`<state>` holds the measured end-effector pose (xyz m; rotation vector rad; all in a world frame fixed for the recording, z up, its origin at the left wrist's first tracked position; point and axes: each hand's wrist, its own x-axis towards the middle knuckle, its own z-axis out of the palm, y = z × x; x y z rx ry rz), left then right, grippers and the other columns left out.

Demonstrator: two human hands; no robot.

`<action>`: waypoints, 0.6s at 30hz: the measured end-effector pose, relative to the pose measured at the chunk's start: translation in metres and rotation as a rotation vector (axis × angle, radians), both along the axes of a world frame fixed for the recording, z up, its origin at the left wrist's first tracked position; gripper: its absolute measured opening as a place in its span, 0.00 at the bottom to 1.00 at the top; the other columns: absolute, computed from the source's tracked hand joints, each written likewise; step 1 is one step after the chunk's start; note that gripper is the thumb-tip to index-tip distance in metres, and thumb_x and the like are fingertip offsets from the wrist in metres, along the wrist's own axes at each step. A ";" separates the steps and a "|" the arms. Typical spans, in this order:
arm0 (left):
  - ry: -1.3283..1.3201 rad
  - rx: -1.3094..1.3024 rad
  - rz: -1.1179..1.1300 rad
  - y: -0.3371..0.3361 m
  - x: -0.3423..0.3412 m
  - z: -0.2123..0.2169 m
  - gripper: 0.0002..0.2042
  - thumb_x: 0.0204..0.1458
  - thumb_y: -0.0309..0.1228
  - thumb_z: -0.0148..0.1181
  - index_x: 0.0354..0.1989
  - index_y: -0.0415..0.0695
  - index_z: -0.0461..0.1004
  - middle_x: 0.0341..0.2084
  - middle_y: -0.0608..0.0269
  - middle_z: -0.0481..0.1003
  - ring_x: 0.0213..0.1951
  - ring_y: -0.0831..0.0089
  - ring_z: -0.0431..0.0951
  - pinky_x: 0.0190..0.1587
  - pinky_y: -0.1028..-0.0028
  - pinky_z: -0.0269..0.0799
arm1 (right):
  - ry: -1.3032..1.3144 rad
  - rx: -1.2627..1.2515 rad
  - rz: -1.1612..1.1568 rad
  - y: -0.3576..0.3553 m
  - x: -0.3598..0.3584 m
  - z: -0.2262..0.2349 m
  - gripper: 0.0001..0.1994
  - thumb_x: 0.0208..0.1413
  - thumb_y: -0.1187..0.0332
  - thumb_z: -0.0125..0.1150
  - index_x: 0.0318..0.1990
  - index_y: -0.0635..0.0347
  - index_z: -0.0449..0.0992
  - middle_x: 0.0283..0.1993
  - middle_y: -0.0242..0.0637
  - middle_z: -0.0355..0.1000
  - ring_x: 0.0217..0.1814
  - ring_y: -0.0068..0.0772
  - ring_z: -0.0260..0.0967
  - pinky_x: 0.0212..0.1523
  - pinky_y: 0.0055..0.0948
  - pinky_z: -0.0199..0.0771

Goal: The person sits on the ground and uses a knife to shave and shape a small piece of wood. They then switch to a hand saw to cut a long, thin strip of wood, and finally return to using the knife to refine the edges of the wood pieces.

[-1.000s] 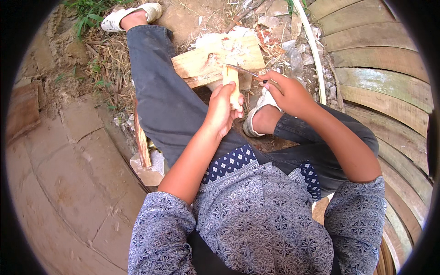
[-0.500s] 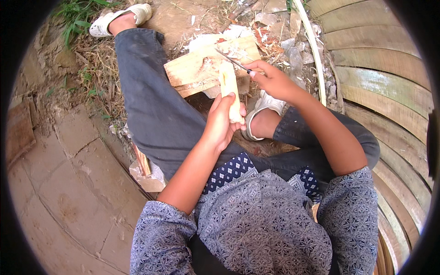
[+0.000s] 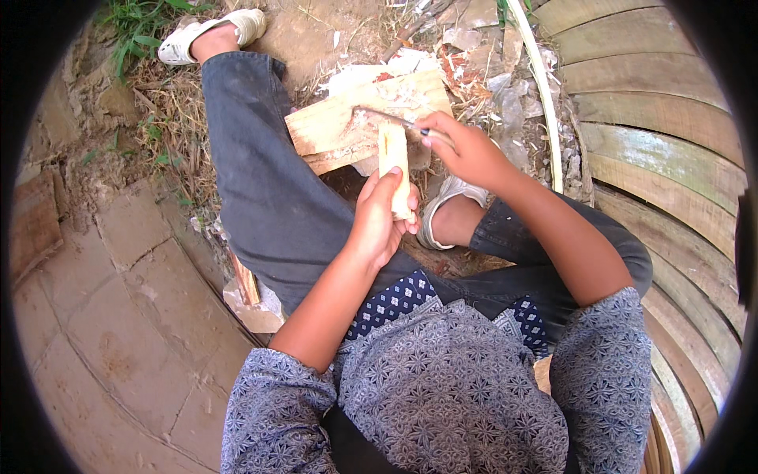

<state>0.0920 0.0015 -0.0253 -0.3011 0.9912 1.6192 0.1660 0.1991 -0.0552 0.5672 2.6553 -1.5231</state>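
Head view, looking down: a seated person's lap and both bare forearms are seen from above. A short pale block of wood (image 3: 394,167) is held upright by the left hand (image 3: 381,221), whose fingers are wrapped together around the block's lower half, with the thumb laid along its near side. The upper end of the block stands free above the fist, over a flat wooden board (image 3: 347,126) that lies on the ground between the legs.

A knife (image 3: 388,118) is gripped by the right hand (image 3: 467,148), the fingers being closed tight around its dark handle. The thin blade is pointed to the person's left and is laid across the top of the block, touching or just above its upper end; which of the two cannot be told. The blade tip is seen over the board.

Pale chips and shavings (image 3: 466,63) are scattered on the bare earth beyond the board. The left leg, in dark grey trousers (image 3: 260,182), is stretched out, and a white sandal (image 3: 207,35) is worn on that foot beside a patch of grass (image 3: 146,20). The right leg is bent, with a second white sandal (image 3: 447,207) tucked just beside the left hand. Curved wooden planks (image 3: 655,126) are seen at the right, and stone paving (image 3: 118,300) at the left. A blue patterned shirt (image 3: 450,395) fills the lower edge.
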 end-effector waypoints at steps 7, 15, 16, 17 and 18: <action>-0.044 0.017 0.050 -0.004 0.000 -0.002 0.11 0.68 0.40 0.46 0.42 0.46 0.64 0.21 0.65 0.69 0.20 0.74 0.67 0.22 0.72 0.65 | -0.092 -0.097 -0.049 0.002 -0.003 0.022 0.14 0.66 0.65 0.55 0.56 0.54 0.73 0.46 0.47 0.79 0.49 0.50 0.78 0.48 0.41 0.75; -0.067 0.016 0.081 0.000 0.004 0.004 0.11 0.68 0.40 0.47 0.41 0.46 0.64 0.21 0.65 0.69 0.20 0.75 0.67 0.22 0.73 0.64 | -0.116 0.014 0.036 -0.011 0.033 0.047 0.14 0.65 0.63 0.56 0.56 0.53 0.72 0.44 0.48 0.79 0.45 0.55 0.78 0.44 0.44 0.75; -0.079 0.021 0.092 0.002 0.003 0.004 0.11 0.68 0.40 0.47 0.41 0.46 0.64 0.21 0.65 0.69 0.20 0.75 0.67 0.22 0.73 0.64 | -0.128 0.042 0.024 -0.010 0.024 0.043 0.14 0.66 0.64 0.56 0.56 0.54 0.72 0.45 0.47 0.79 0.47 0.54 0.78 0.46 0.42 0.75; -0.090 0.023 0.101 0.003 0.003 0.004 0.11 0.68 0.40 0.47 0.41 0.46 0.64 0.21 0.65 0.69 0.20 0.75 0.67 0.22 0.73 0.64 | -0.140 0.067 0.010 -0.008 0.014 0.035 0.13 0.66 0.65 0.56 0.56 0.54 0.72 0.46 0.47 0.79 0.48 0.53 0.78 0.48 0.41 0.75; -0.095 0.024 0.111 0.003 0.002 0.006 0.10 0.68 0.40 0.48 0.41 0.46 0.64 0.21 0.65 0.69 0.20 0.75 0.67 0.22 0.73 0.64 | -0.144 0.091 -0.002 -0.005 0.004 0.028 0.13 0.66 0.66 0.56 0.56 0.55 0.72 0.47 0.46 0.80 0.50 0.51 0.79 0.50 0.39 0.75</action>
